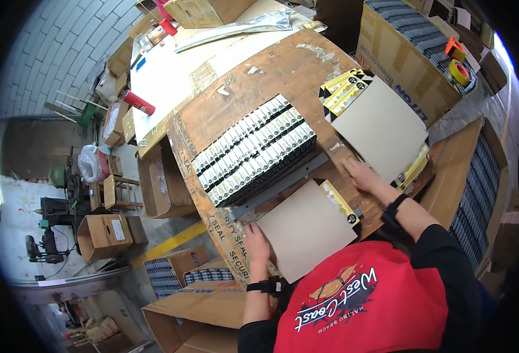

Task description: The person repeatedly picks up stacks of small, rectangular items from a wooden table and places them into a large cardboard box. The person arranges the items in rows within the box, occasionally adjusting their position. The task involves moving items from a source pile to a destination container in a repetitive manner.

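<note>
A grey-brown cardboard sheet (306, 229) lies in front of me, with a yellow, white and black printed card (337, 203) showing along its right edge. My left hand (255, 242) rests at the sheet's left edge, fingers stretched out. My right hand (362, 176) reaches over the wooden table, fingers apart, between that sheet and a second cardboard sheet (383, 123). Under this second sheet, more yellow and black cards (347, 91) stick out. Beyond the near sheet stands a block of packed small black-and-white items (256, 150) in rows, beside a grey metal strip (277, 188).
A red can (138, 102) stands at the table's far left. Large cartons (406, 65) filled with dark packed items flank the right side, with orange and yellow tape rolls (459, 72) on one. An open carton (198, 306) sits below at the left.
</note>
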